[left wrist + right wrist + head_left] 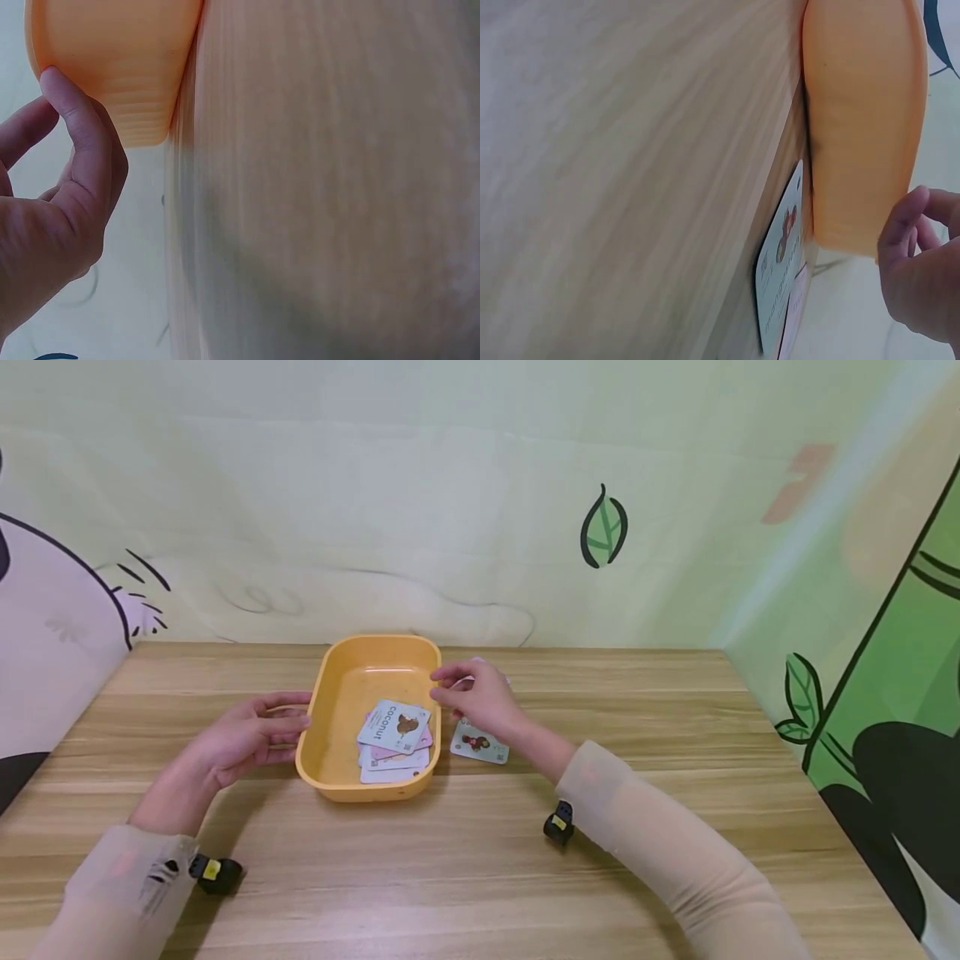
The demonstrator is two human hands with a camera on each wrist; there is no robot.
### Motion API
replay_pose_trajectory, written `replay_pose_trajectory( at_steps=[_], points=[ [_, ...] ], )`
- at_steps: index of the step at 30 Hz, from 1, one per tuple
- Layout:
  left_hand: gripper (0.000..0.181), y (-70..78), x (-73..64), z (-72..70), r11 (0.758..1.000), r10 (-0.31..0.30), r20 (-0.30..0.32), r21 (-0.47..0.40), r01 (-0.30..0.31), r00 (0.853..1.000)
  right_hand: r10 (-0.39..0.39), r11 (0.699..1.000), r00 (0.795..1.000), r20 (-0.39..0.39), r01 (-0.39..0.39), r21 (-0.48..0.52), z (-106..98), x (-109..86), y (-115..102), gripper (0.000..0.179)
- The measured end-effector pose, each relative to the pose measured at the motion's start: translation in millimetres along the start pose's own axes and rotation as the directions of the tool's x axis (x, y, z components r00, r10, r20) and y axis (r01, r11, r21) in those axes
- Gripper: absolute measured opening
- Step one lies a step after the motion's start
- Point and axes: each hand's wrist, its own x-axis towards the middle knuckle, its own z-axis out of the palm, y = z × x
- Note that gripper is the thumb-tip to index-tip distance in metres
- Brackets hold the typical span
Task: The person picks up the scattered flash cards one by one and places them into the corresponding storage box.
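Note:
An orange plastic tray (375, 793) with rounded corners stands on the table, its wall also filling the upper left of the left wrist view. Inside lies a loose pile of picture cards, topped by a pale blue coconut card (393, 727). My left hand (251, 735) touches the tray's left side with its fingertips, fingers loosely bent. At the right rim is my right hand (480, 697), thumb and forefinger slightly apart, with no card visible between them. Partly under that hand, a card with a red fruit picture (480, 745) lies beside the tray.
Another pinkish card (791, 319) shows next to the fruit card. The wooden table (450, 877) meets a printed wall cloth (480, 527) just behind the tray. Small black cameras hang at both sleeve cuffs.

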Motion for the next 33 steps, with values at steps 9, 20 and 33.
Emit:
replay_pose_trajectory(
  at_steps=[9, 20, 33],
  points=[
    [0.068, -2.3, 1.5, 0.0, 1.000, 0.005, 0.013, -0.012, -0.005, 1.000, 0.035, 0.995, 0.997, 0.075, -0.028, -0.095, -22, -6.2, 12, 0.025],
    [0.070, 0.4, -0.5, -0.1, 1.000, -0.004, -0.006, 0.015, 0.004, 1.000, 0.104, 0.928, 0.973, 0.206, -0.020, -0.373, -50, -18.3, 19, 0.047],
    [0.070, -0.4, 0.3, -1.2, 1.000, -0.007, 0.001, 0.012, 0.007, 1.000, 0.141, 0.749, 0.972, 0.189, 0.020, -0.663, -64, -32.9, 17, 0.068]
  ],
)
